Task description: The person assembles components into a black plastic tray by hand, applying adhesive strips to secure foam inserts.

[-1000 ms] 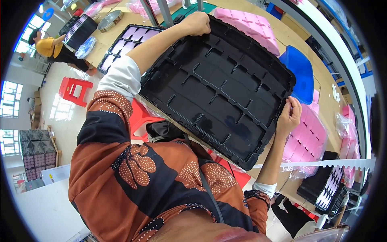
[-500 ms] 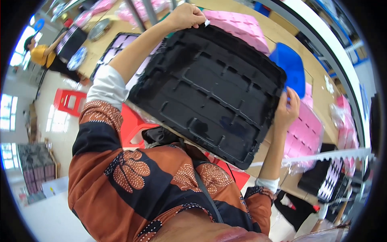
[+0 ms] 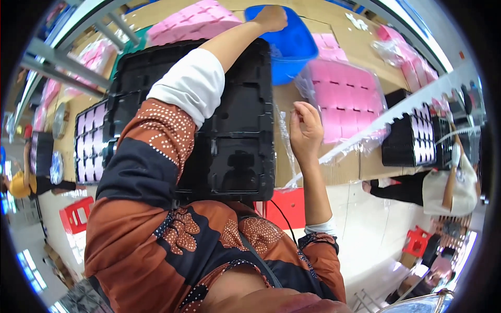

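My left hand [image 3: 271,19] reaches over the far rim of a blue plastic bin [image 3: 292,47]. Its fingers are curled in, and whatever they may hold is hidden. Beneath that forearm lies a large black plastic tray [image 3: 242,117] with moulded ridges, flat in front of me and partly covered by my sleeve. My right hand [image 3: 307,129] is raised to the right of the tray, apart from it. Its fingers are loosely bent with the thumb apart, and nothing shows in them. Close behind it sits a clear-wrapped block of pink pieces [image 3: 347,99].
Another pink block [image 3: 193,22] stands beyond the tray. On the left is a black tray with pale lilac pieces [image 3: 91,138]. A white serrated-edged bar [image 3: 396,115] crosses on the right, near stacked black trays [image 3: 404,138]. Two people work farther off; a red stool [image 3: 284,207] stands below the table.
The black tray, tilted up between both hands before, now lies flat. My left hand has moved right from its far edge to the bin; its small white piece no longer shows. My right hand has left the tray's edge.
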A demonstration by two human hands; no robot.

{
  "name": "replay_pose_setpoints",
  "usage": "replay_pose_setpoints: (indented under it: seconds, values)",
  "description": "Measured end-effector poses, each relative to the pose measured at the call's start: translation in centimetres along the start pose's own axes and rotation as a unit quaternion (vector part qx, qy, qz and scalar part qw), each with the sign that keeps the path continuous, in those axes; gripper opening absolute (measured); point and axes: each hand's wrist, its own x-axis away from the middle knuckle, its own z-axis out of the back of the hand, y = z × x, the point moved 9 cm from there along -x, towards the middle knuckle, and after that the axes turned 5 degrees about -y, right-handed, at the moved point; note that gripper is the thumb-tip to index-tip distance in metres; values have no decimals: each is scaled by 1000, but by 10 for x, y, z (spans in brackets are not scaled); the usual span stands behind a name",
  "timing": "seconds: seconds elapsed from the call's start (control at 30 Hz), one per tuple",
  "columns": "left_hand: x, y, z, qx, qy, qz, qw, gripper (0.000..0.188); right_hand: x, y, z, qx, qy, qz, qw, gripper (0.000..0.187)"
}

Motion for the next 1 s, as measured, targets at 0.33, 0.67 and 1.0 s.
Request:
replay_pose_setpoints:
  seconds: [0.33,0.67,1.0]
  values:
    - [20,2,-21,-36,-66,157,985,25,-17,126,31,-15,101,-224,969,15]
    - [29,-18,-6,-18,17,111,994,21,-55,210,18,445,-81,-291,843,27]
    - [80,54,47,147,30,-37,988,23,-41,263,7,430,-215,-379,790,27]
